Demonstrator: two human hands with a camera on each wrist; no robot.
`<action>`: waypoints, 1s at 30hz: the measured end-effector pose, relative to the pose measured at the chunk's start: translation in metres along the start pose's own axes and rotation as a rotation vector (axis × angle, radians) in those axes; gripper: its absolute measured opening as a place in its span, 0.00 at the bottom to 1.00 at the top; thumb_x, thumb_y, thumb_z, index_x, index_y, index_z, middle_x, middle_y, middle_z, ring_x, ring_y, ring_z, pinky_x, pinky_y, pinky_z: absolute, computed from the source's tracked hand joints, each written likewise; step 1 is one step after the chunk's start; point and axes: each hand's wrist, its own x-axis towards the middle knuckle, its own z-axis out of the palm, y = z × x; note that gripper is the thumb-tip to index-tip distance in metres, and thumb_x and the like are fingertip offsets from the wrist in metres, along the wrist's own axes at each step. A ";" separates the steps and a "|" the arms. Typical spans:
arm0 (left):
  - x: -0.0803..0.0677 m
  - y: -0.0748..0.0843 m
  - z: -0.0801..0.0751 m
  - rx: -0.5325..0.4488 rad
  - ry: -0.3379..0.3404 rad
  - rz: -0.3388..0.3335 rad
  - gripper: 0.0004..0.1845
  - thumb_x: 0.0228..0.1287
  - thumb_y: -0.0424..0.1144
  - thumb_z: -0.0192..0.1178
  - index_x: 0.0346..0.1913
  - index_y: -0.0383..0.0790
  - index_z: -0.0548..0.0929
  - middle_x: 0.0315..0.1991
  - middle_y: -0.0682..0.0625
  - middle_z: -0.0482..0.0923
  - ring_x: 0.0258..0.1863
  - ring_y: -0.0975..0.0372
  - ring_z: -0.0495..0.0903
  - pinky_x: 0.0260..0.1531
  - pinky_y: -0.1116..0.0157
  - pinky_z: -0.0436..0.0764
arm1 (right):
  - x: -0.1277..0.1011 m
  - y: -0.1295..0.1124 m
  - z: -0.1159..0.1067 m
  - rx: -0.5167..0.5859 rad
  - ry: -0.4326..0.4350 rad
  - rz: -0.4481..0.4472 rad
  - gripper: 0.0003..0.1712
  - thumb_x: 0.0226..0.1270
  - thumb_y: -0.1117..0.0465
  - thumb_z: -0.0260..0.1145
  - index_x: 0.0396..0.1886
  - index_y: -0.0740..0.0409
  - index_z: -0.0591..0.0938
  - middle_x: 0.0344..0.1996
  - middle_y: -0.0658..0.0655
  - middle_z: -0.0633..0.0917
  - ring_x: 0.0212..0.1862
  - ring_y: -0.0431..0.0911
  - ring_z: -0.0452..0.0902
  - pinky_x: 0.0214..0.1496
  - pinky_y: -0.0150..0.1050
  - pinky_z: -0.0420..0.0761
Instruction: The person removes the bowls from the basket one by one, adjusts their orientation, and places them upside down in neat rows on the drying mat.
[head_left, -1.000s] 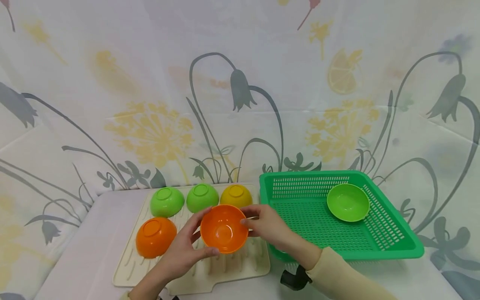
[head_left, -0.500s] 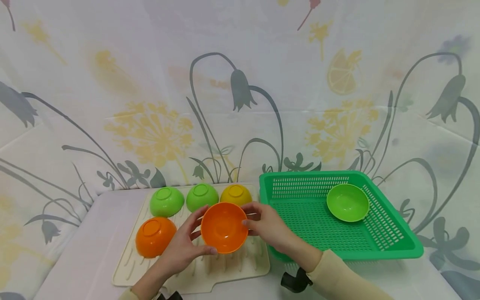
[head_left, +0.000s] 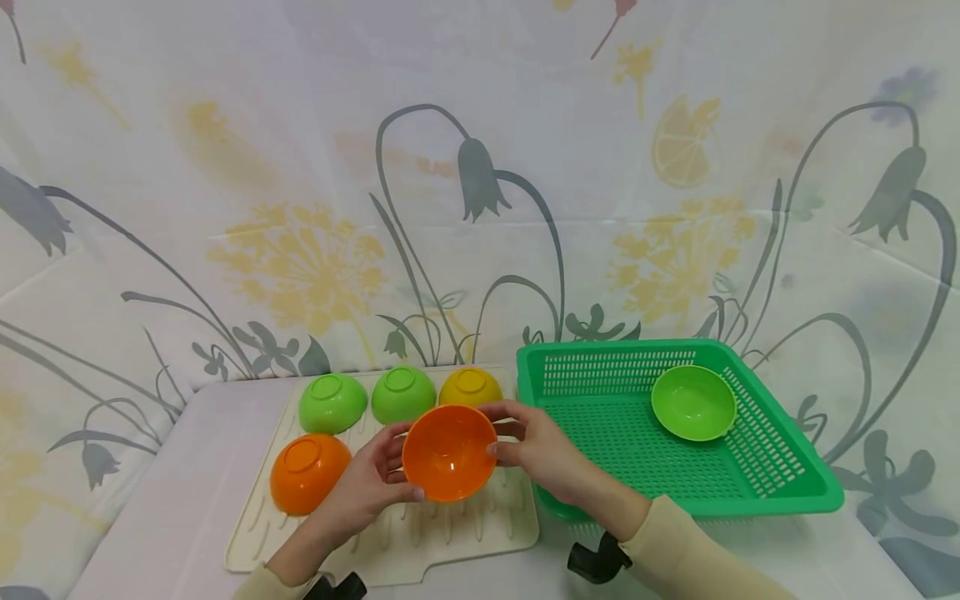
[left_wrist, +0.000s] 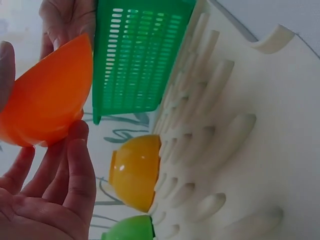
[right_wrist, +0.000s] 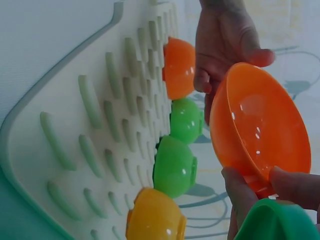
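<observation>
Orange bowl (head_left: 449,451) up in the air, folks, held between both hands just above the cream ridged drying mat (head_left: 465,533), its open mouth tipped toward the head camera so the glossy inside shows. Left hand (head_left: 367,487) has it from the left side: thumb curled over the near rim, fingers wrapped round the back of the bowl, and the left wrist view shows those fingertips (left_wrist: 75,150) pressed against the bowl's outer wall (left_wrist: 47,100). Right hand (head_left: 536,450) takes the opposite side, thumb on the rim and fingers curled behind, pinching the edge; in the right wrist view its fingertips (right_wrist: 240,192) clamp the lower lip of the bowl (right_wrist: 260,125). On the mat behind sit four more bowls, all turned upside down: a second orange one (head_left: 310,472) at the near left, two green ones (head_left: 332,402) (head_left: 402,394) side by side along the back row, and a yellow one (head_left: 470,388) at the back right, just behind the lifted bowl. Right beside the mat stands a green perforated basket (head_left: 780,492), and inside it, toward the far right corner, a green bowl (head_left: 693,403) leans open side up against the wall. Everything rests on a white table (head_left: 172,500) with a flower-printed cloth (head_left: 480,183) hanging behind.
</observation>
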 end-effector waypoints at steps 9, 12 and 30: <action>-0.001 0.004 -0.004 0.079 0.046 0.071 0.41 0.52 0.34 0.77 0.69 0.36 0.67 0.64 0.38 0.71 0.58 0.48 0.76 0.50 0.62 0.83 | 0.000 -0.001 0.000 -0.021 -0.006 0.001 0.24 0.65 0.74 0.65 0.61 0.63 0.77 0.57 0.60 0.78 0.62 0.57 0.74 0.55 0.46 0.82; -0.002 0.006 -0.005 0.131 0.068 0.096 0.41 0.52 0.34 0.77 0.68 0.38 0.69 0.63 0.40 0.72 0.58 0.47 0.75 0.50 0.62 0.83 | 0.000 -0.002 0.000 -0.017 -0.016 0.012 0.25 0.63 0.72 0.68 0.61 0.63 0.77 0.57 0.59 0.79 0.62 0.57 0.74 0.54 0.46 0.83; -0.010 0.016 -0.005 0.435 0.143 0.233 0.39 0.46 0.39 0.80 0.65 0.54 0.76 0.60 0.55 0.76 0.55 0.55 0.74 0.46 0.61 0.82 | -0.003 -0.007 0.001 -0.018 -0.054 0.060 0.29 0.65 0.62 0.71 0.64 0.62 0.75 0.60 0.58 0.78 0.62 0.56 0.73 0.58 0.47 0.80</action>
